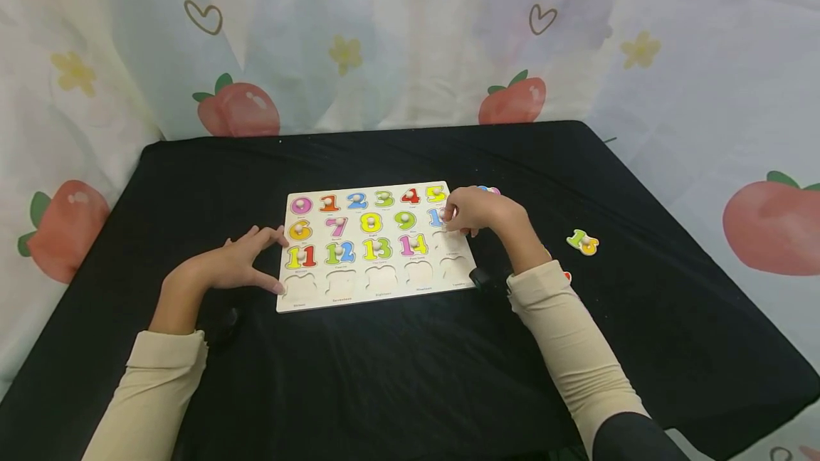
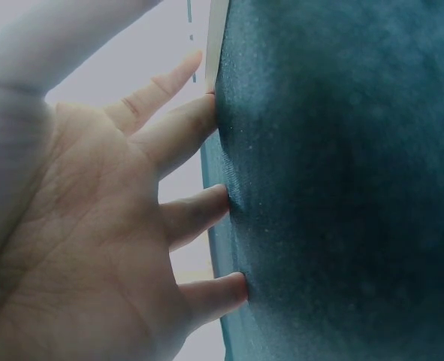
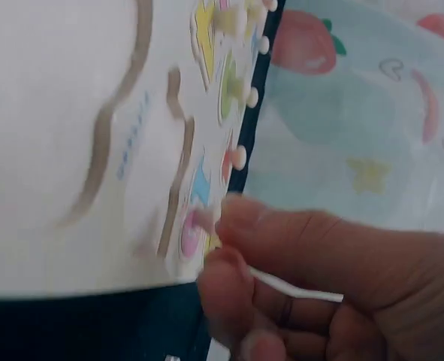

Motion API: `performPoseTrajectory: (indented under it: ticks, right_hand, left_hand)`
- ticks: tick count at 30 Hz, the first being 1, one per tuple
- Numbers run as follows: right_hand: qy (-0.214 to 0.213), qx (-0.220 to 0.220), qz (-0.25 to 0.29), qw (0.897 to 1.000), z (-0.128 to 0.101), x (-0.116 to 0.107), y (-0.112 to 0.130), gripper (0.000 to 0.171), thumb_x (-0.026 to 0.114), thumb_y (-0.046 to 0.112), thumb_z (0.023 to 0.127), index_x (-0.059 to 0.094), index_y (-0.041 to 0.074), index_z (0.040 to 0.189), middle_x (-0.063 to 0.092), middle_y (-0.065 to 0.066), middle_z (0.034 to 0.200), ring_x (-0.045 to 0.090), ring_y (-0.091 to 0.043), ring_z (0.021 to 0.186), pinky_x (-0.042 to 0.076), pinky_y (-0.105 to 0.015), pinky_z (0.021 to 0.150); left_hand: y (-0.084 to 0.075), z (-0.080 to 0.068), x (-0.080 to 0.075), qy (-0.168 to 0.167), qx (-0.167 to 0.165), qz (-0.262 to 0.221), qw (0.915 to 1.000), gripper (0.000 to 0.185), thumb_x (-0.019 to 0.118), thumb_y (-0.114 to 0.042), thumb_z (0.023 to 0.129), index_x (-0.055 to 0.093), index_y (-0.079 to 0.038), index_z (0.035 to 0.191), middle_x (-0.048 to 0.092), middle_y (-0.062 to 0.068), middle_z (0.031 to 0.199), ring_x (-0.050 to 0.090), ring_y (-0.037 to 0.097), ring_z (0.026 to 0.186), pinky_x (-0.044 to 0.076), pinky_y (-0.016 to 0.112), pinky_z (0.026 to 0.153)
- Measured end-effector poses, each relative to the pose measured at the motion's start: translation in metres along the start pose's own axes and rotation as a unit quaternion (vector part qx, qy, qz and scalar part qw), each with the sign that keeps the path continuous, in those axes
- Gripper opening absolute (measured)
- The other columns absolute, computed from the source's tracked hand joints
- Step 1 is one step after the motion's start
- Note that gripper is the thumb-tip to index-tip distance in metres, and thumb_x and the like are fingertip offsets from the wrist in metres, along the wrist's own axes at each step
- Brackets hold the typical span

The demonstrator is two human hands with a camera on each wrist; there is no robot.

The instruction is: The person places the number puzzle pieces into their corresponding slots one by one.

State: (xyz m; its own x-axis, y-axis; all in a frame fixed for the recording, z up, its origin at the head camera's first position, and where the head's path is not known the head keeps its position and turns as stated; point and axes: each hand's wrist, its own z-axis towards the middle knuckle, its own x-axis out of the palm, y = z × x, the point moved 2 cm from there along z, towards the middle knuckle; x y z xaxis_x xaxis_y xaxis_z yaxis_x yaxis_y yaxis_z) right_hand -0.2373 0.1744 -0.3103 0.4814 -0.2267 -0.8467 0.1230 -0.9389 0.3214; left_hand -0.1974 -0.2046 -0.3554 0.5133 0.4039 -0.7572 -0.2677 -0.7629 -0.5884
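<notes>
**Number ten going into the board**

The right hand (image 1: 470, 210) is up at the far right edge of the wooden puzzle board (image 1: 378, 290), fingers curled in a pinch around the peg of the number 10 piece (image 1: 437, 216), which sits at the end of the second row, just under the yellow 5 (image 1: 435, 194). In the right wrist view the fingertips (image 3: 233, 218) are closed tight on the little knob, with the piece down against the board (whether it is fully sunk into its recess, I can't tell from here). So the step in hand, as I read it, is seating the 10.

The left hand (image 1: 240, 262) is steadying things: fingers spread and fairly straight, gripping nothing, tips touching the board's left edge beside the 11 (image 1: 301, 256). The left wrist view shows the palm open and the fingertips (image 2: 206, 113) pressed onto the black cloth of the table (image 1: 410, 375).

Rows zero to 14 are filled; the slot after the 14 (image 1: 413, 244) and the whole bottom row are bare. A loose piece (image 1: 582, 242) in yellow and green lies well apart on the table to the right, another (image 1: 490, 191) peeks out behind the right hand.

Next move, I'd judge: let go of the peg once the 10 lies flush, then reach right for the loose piece, which calls for matching it to its outline.
</notes>
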Motion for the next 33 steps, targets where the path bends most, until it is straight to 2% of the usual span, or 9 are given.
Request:
performPoseTrajectory:
  ticks: [4, 8, 12, 15, 18, 23, 29, 31, 33]
  right_hand:
    - [-0.024, 0.030, -0.003, 0.999, -0.009, -0.010, -0.018, 0.012, 0.066, 0.009, 0.087, 0.065, 0.000, 0.095, 0.061, -0.009, 0.074, 0.057, -0.020, 0.065, 0.050, -0.034, 0.065]
    - [-0.018, 0.058, -0.009, 0.998, -0.018, -0.019, -0.038, 0.006, 0.066, 0.008, 0.085, 0.065, 0.002, 0.084, 0.056, -0.005, 0.067, 0.052, -0.017, 0.061, 0.044, -0.031, 0.056]
    - [-0.001, 0.088, -0.016, 0.996, -0.023, -0.024, -0.055, 0.023, 0.062, 0.003, 0.081, 0.053, 0.008, 0.060, 0.040, 0.002, 0.053, 0.035, -0.011, 0.048, 0.029, -0.026, 0.046]
    - [0.001, 0.108, -0.013, 0.994, -0.025, -0.025, -0.063, 0.026, 0.060, 0.001, 0.077, 0.049, 0.010, 0.055, 0.036, 0.003, 0.050, 0.031, -0.010, 0.044, 0.027, -0.026, 0.044]
    - [0.003, 0.126, -0.006, 0.992, -0.027, -0.025, -0.069, 0.017, 0.062, 0.002, 0.077, 0.055, 0.008, 0.062, 0.042, 0.001, 0.054, 0.037, -0.011, 0.047, 0.032, -0.028, 0.047]
    - [0.015, 0.153, 0.022, 0.988, -0.027, -0.024, -0.075, 0.004, 0.064, 0.004, 0.080, 0.061, 0.001, 0.081, 0.057, -0.009, 0.072, 0.050, -0.016, 0.055, 0.043, -0.028, 0.054]
    - [0.021, 0.171, 0.054, 0.984, -0.024, -0.021, -0.078, 0.031, 0.062, 0.002, 0.080, 0.054, -0.008, 0.109, 0.058, -0.016, 0.085, 0.059, -0.021, 0.062, 0.049, -0.028, 0.057]
    - [0.021, 0.167, 0.057, 0.984, -0.024, -0.021, -0.077, 0.032, 0.061, 0.002, 0.081, 0.054, -0.009, 0.110, 0.058, -0.014, 0.081, 0.059, -0.020, 0.060, 0.049, -0.028, 0.058]
    - [0.020, 0.162, 0.050, 0.985, -0.024, -0.022, -0.076, 0.020, 0.060, 0.002, 0.081, 0.058, -0.007, 0.100, 0.057, -0.011, 0.074, 0.059, -0.019, 0.059, 0.049, -0.028, 0.057]
  left_hand:
    - [0.000, 0.000, 0.000, -0.001, 0.000, 0.001, 1.0000, 0.083, 0.081, -0.044, 0.068, 0.036, -0.007, 0.128, 0.021, 0.024, 0.150, -0.002, 0.047, 0.137, -0.001, 0.072, 0.099]
    - [0.000, 0.000, -0.001, 0.001, -0.001, -0.001, 1.0000, 0.083, 0.080, -0.045, 0.068, 0.036, -0.007, 0.127, 0.020, 0.024, 0.151, -0.003, 0.047, 0.137, -0.002, 0.071, 0.099]
    - [0.000, -0.001, -0.001, 0.001, -0.001, -0.003, 1.0000, 0.084, 0.080, -0.046, 0.068, 0.036, -0.008, 0.128, 0.019, 0.024, 0.151, -0.004, 0.047, 0.137, -0.003, 0.071, 0.099]
    - [0.001, -0.001, -0.001, 0.002, 0.000, -0.005, 1.0000, 0.084, 0.080, -0.047, 0.068, 0.035, -0.008, 0.128, 0.018, 0.024, 0.151, -0.004, 0.046, 0.137, -0.003, 0.071, 0.099]
    - [0.001, -0.001, 0.000, 0.002, 0.001, -0.005, 1.0000, 0.084, 0.080, -0.047, 0.068, 0.035, -0.008, 0.128, 0.018, 0.024, 0.151, -0.004, 0.046, 0.137, -0.003, 0.071, 0.099]
    - [0.002, 0.000, 0.000, 0.001, 0.003, -0.004, 1.0000, 0.084, 0.080, -0.046, 0.068, 0.035, -0.009, 0.128, 0.019, 0.024, 0.151, -0.004, 0.046, 0.137, -0.003, 0.071, 0.099]
    - [0.000, -0.001, 0.000, -0.001, 0.001, -0.003, 1.0000, 0.084, 0.080, -0.046, 0.068, 0.036, -0.008, 0.128, 0.019, 0.024, 0.151, -0.003, 0.046, 0.137, -0.003, 0.071, 0.099]
    - [0.000, -0.001, -0.001, -0.001, 0.000, -0.003, 1.0000, 0.083, 0.080, -0.046, 0.068, 0.036, -0.008, 0.128, 0.019, 0.024, 0.151, -0.003, 0.046, 0.137, -0.003, 0.071, 0.099]
    - [-0.001, -0.001, 0.000, -0.001, 0.000, -0.003, 1.0000, 0.083, 0.080, -0.045, 0.068, 0.036, -0.008, 0.128, 0.019, 0.024, 0.151, -0.003, 0.046, 0.137, -0.002, 0.071, 0.099]
